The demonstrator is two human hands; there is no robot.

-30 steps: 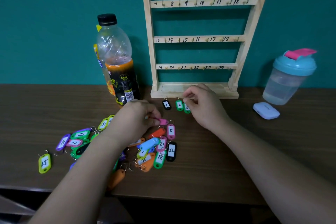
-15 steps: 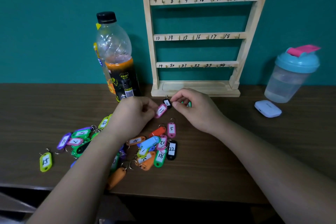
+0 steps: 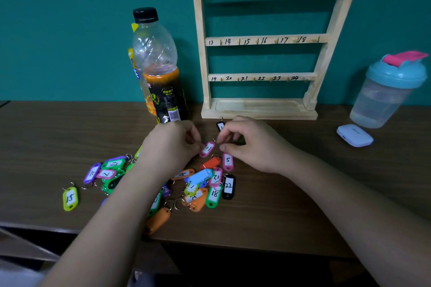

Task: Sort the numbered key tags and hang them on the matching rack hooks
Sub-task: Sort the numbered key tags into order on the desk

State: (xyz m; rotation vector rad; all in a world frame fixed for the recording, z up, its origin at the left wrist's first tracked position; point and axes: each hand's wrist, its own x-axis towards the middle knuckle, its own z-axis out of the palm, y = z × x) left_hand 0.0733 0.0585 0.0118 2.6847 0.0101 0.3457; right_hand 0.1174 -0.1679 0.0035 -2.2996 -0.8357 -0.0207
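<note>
My left hand (image 3: 172, 147) pinches a pink key tag (image 3: 207, 149) by its lower end, just above the table. My right hand (image 3: 249, 144) meets it from the right, thumb and forefinger closed at the tag's ring end. A black tag (image 3: 220, 126) lies just behind, in front of the wooden rack (image 3: 258, 113). The rack's visible rows are numbered 7 to 24 and their hooks are bare. A pile of coloured tags (image 3: 205, 184) lies under my left forearm, with pink 5 (image 3: 227, 161), black 22 (image 3: 228, 186) and green 18 (image 3: 214, 194) readable. Yellow-green 15 (image 3: 70, 198) lies apart at the left.
A drink bottle (image 3: 161, 77) stands left of the rack, close behind my left hand. A blue-lidded shaker (image 3: 387, 91) and a white case (image 3: 354, 135) sit at the right. The table's front edge (image 3: 256, 247) runs just below the pile.
My left hand lifted the pink tag off the pile and carried it right. My right hand came left from the tags by the rack and closed on its ring end.
</note>
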